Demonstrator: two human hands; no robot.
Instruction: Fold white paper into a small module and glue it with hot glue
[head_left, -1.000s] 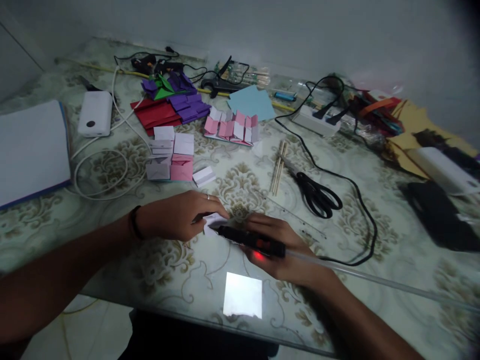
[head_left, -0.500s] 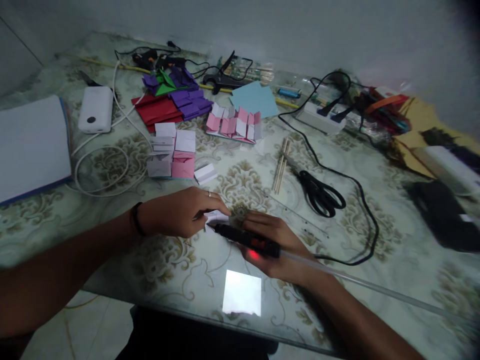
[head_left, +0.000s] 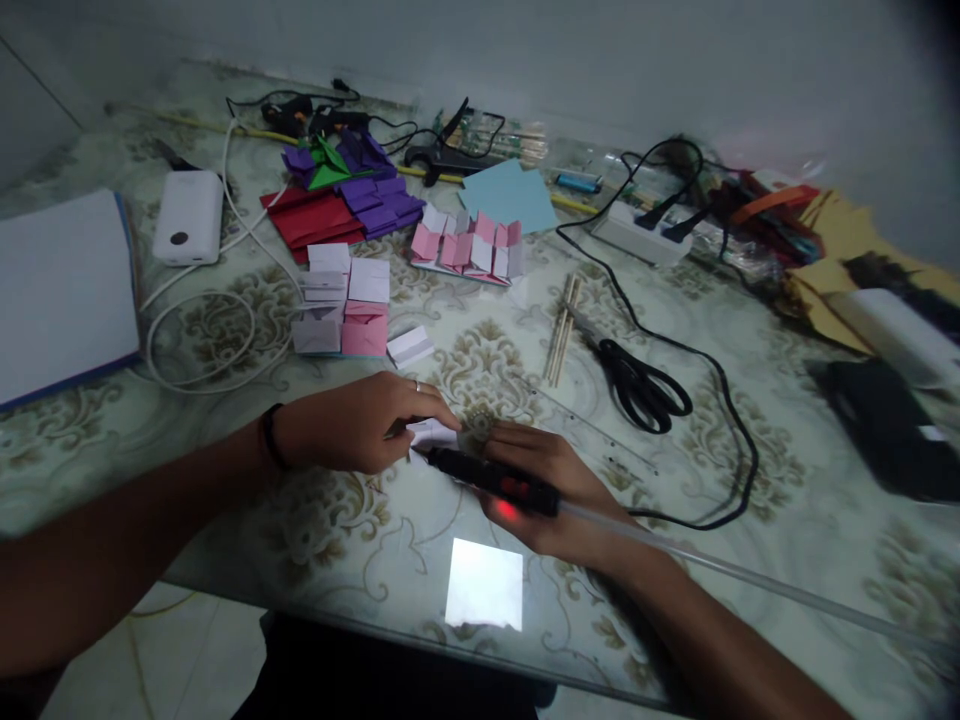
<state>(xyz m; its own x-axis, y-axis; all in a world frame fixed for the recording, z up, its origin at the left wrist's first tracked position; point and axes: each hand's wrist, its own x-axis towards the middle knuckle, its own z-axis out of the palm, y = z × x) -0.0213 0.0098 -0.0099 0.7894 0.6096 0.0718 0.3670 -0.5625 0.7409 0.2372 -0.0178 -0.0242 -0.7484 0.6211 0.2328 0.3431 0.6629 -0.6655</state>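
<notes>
My left hand (head_left: 360, 425) rests on the table with its fingers pressed down on a small folded white paper piece (head_left: 433, 434). My right hand (head_left: 551, 495) is closed around a black pen-shaped glue gun (head_left: 495, 479) with a red light glowing on its side. The gun's tip points left and touches the edge of the white paper piece. A clear glue stick (head_left: 720, 570) trails from the back of the gun toward the right. A loose white paper square (head_left: 484, 585) lies near the table's front edge, just below my hands.
Folded white and pink paper pieces (head_left: 345, 300) lie behind my hands, with red and purple ones (head_left: 352, 205) farther back. Black scissors (head_left: 641, 385), wooden sticks (head_left: 561, 330) and a black cable (head_left: 720, 400) lie to the right. A white power bank (head_left: 187, 215) sits at the left.
My hands and the glue gun have stayed almost in place on the white paper piece. The view has shifted slightly.
</notes>
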